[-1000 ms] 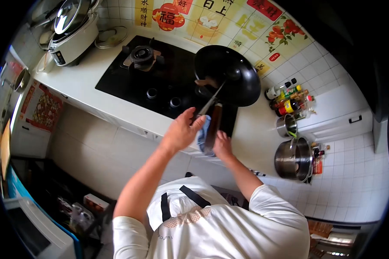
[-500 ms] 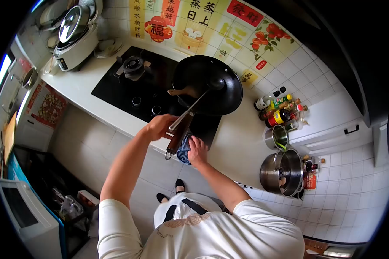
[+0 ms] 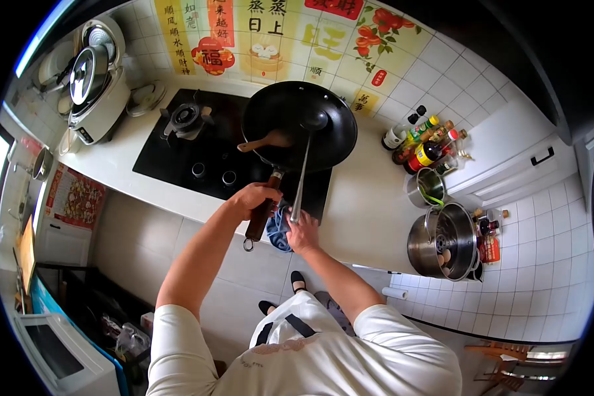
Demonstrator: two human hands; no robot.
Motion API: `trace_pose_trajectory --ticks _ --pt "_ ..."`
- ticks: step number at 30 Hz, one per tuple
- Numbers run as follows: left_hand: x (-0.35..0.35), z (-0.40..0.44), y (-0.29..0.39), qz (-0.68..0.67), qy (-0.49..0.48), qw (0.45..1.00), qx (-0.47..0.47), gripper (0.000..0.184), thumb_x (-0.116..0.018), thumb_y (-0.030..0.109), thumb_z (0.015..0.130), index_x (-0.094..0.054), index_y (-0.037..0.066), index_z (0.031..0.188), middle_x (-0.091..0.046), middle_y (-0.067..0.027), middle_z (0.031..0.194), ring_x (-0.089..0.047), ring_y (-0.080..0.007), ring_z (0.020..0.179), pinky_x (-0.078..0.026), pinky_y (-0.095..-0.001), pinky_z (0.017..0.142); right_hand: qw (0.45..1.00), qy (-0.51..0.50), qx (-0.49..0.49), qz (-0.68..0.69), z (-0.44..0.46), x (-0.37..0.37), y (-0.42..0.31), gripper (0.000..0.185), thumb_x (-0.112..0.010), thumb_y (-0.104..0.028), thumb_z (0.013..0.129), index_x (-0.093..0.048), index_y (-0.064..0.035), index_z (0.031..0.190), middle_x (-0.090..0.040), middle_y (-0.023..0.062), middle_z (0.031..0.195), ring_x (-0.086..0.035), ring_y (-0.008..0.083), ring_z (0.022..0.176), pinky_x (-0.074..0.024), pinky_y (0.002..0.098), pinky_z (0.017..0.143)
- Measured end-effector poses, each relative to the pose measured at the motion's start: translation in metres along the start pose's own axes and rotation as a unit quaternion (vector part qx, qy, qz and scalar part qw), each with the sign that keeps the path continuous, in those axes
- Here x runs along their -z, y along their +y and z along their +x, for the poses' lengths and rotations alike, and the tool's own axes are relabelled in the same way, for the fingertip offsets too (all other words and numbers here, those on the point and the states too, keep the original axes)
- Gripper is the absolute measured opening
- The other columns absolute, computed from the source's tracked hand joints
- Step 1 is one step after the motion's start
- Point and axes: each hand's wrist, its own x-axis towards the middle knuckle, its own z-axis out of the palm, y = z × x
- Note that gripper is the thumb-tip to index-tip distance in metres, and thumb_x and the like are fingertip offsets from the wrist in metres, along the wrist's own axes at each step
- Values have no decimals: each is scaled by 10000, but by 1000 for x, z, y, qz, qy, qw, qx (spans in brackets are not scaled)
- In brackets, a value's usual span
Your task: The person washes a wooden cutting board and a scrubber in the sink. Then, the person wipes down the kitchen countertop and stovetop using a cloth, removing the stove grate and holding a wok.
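A black wok (image 3: 336, 142) stands on the right part of the black stove (image 3: 211, 148). My left hand (image 3: 254, 199) is closed round its brown wooden handle (image 3: 261, 214). Inside the wok lie a wooden spatula (image 3: 267, 141) and a metal ladle (image 3: 315, 119), whose long handle comes over the rim toward me. My right hand (image 3: 302, 231) is at the end of that ladle handle, beside a bunched blue cloth (image 3: 278, 230) at the counter's front edge. Its fingers touch the cloth; their exact hold is partly hidden.
At the left stands a white rice cooker (image 3: 100, 109) with a glass lid. Several bottles (image 3: 421, 155), a small pot (image 3: 426, 187) and a large steel pot (image 3: 442, 243) stand on the right. Another burner (image 3: 185, 119) is on the stove's left.
My left hand has gone from the ladle handle to the wok handle. The ladle handle has swung right toward my right hand. The head view has shifted.
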Motion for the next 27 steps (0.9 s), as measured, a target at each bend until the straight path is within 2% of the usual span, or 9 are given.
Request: trace_pose_trajectory --ticks 6,9,10,12,15,16,21,22,27 --pt "-7 16 11 23 19 1000 9 146 -619 58 730 -563 13 858 -562 -72 702 -557 -159 601 -509 -309 521 1000 11 -5 8 1 2 2 462 -642 -164 608 -540 -138 1058 -429 -3 1233 -420 211 1127 -355 421 832" --pt "-3 15 8 5 -47 998 -36 100 -613 59 732 -574 23 817 -566 -66 672 -557 -143 567 -499 -279 502 1000 -3 3 24 -1 4 2 495 -648 -171 624 -530 -152 1105 -427 -3 1241 -415 217 1132 -357 423 835" --pt "-6 16 7 9 5 1000 -6 68 -618 84 751 -573 37 772 -548 -49 633 -528 -140 515 -474 -264 477 1000 4 9 24 2 5 4 495 -648 -171 624 -530 -152 1105 -427 -3 1241 -415 217 1132 -357 423 835" --pt "-11 17 9 -22 12 1000 6 115 -631 122 767 -557 41 731 -522 -35 595 -493 -129 478 -435 -256 449 1000 -1 0 28 -1 5 2 497 -652 -178 628 -527 -160 1109 -424 -6 1248 -409 218 1138 -355 423 842" --pt "-19 15 8 85 36 995 -39 166 -638 151 779 -540 39 706 -495 -29 562 -463 -120 455 -406 -258 437 999 -8 -3 34 -3 4 3 505 -660 -186 629 -525 -169 1115 -419 -11 1256 -405 214 1144 -351 422 846" --pt "-23 14 8 80 40 995 -44 161 -638 141 773 -538 33 711 -488 -30 553 -458 -120 453 -397 -264 441 999 -7 0 40 -2 4 4 506 -662 -186 630 -524 -170 1117 -418 -12 1258 -404 213 1146 -350 422 847" --pt "-51 1 0 2 46 995 -85 93 -605 89 762 -528 39 752 -472 -27 562 -454 -118 463 -395 -268 450 998 1 3 56 -4 3 8 484 -652 -191 652 -531 -140 1118 -426 -2 1265 -400 205 1152 -343 420 856" --pt "-52 -4 -5 20 58 994 -95 139 -615 100 753 -518 58 663 -482 -29 552 -468 -121 457 -403 -244 446 998 6 6 62 2 3 9 484 -652 -191 652 -531 -140 1118 -426 -2 1265 -400 205 1152 -343 420 856" --pt "-62 -62 -14 -7 86 990 -112 142 -618 103 751 -489 67 701 -472 -12 579 -464 -100 473 -407 -243 450 997 14 7 77 -1 5 8 505 -664 -202 643 -530 -161 1128 -434 0 1250 -405 205 1143 -345 417 863"
